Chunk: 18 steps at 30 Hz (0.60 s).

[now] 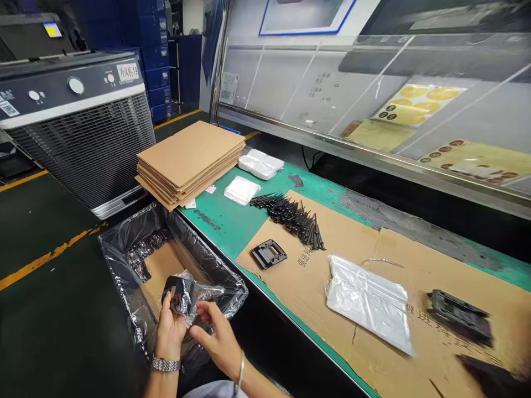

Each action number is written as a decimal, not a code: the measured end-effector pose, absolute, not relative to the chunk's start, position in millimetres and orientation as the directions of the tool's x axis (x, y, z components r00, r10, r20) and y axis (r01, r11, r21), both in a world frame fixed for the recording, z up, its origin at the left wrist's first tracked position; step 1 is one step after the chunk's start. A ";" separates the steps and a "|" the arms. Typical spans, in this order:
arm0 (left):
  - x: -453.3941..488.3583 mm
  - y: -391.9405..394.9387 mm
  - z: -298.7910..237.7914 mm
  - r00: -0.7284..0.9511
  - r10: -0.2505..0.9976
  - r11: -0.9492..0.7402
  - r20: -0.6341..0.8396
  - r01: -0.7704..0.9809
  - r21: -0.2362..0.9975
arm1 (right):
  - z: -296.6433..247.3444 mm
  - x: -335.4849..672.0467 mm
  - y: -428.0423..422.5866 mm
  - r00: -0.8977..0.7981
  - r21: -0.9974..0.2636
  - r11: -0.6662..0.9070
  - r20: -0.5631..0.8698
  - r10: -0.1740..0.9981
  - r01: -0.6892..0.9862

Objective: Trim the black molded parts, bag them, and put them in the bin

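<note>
My left hand (170,326) is closed around a black plastic part wrapped in a clear plastic bag (185,293), held above a cardboard box lined with a black plastic bag (124,243). My right hand (215,331) pinches the bag's loose edge just right of the part. Both hands hover over the box, left of the green table (228,226). On the table lie a single black plastic frame (269,254), a pile of black pointed parts (294,218) and a stack of clear bags (369,301).
A stack of flat cardboard sheets (188,160) sits at the table's far left end, with white bag packs (259,163) beside it. More black parts (460,315) lie at the right. An air cooler (78,127) stands on the floor behind the box. A glass panel (373,94) lines the table's back.
</note>
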<state>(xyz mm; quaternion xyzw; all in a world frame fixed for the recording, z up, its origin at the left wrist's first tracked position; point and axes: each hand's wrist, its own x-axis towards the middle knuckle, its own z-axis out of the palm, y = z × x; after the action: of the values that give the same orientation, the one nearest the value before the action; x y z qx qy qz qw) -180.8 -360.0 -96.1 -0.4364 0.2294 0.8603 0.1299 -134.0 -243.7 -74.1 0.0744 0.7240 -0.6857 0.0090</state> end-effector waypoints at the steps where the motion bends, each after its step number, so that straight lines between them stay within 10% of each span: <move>1: -181.0 -360.1 -98.0 -0.584 0.035 -0.861 -0.811 -0.429 0.272 | -78.0 -136.5 -251.5 -0.992 -0.988 0.135 -0.067 0.109 0.082; 5: -183.9 -364.5 -104.7 -0.622 0.010 -0.839 -0.783 -0.431 0.332 | -89.0 -142.7 -271.0 -0.986 -0.965 0.241 -0.061 0.158 0.099; 10: -193.9 -374.7 -124.6 -0.621 -0.150 -0.776 -0.769 -0.409 0.481 | -107.5 -131.6 -267.2 -0.944 -0.938 -0.108 -0.329 -0.027 0.330; 13: -196.0 -376.3 -135.3 -0.612 -0.248 -0.743 -0.751 -0.377 0.552 | -118.2 -133.6 -248.8 -0.884 -0.892 -0.089 -0.451 0.121 0.442; 16: -194.2 -373.5 -138.3 -0.630 -0.343 -0.679 -0.696 -0.346 0.648 | -117.9 -147.8 -234.7 -0.934 -0.949 0.214 -0.155 0.323 0.231; 18: -193.5 -370.5 -137.1 -0.650 -0.363 -0.638 -0.668 -0.349 0.686 | -115.5 -158.6 -236.7 -0.978 -0.914 0.404 0.037 0.205 0.050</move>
<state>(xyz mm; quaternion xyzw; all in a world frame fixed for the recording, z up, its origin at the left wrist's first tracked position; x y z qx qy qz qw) -193.5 -370.5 -137.1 -0.4184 0.4254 0.8025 -0.0045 -158.6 -236.7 -115.5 0.0764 0.8347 -0.5407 -0.0719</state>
